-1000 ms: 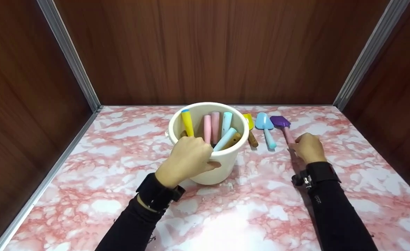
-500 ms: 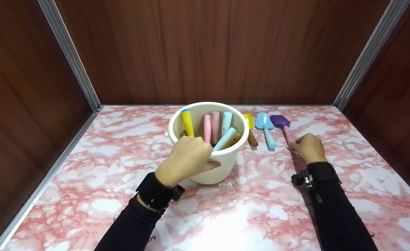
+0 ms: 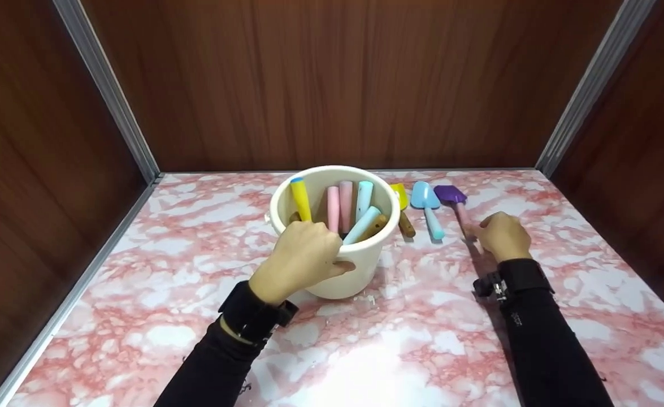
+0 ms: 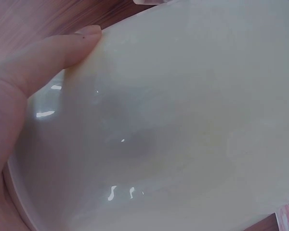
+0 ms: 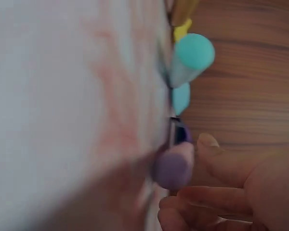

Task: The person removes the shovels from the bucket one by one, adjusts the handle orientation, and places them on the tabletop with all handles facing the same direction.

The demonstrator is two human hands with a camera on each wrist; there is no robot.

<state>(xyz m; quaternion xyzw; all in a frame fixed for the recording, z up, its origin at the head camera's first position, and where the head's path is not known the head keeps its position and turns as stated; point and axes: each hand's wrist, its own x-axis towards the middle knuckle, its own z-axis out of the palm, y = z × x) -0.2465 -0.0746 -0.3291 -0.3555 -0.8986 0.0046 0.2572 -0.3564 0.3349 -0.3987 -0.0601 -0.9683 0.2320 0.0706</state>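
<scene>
My left hand grips the near rim of a white bucket, fingers over the rim and thumb along the outer wall in the left wrist view. Several handles stand in the bucket, among them a yellow one with a blue end and pink and light blue ones; their lower ends are hidden. A toy shovel with a purple blade and pink handle lies on the table. Beside that handle's end is my right hand, thumb and forefinger spread apart around it, the thumb off it.
Left of the purple shovel lie a light blue shovel and a yellow one with a brown handle, partly behind the bucket. The marbled pink and white table is enclosed by brown wood-look panels with grey metal corner strips.
My right hand has shifted slightly right, away from the purple shovel's handle, letting it go. The left hand keeps its hold on the bucket. The view has turned slightly.
</scene>
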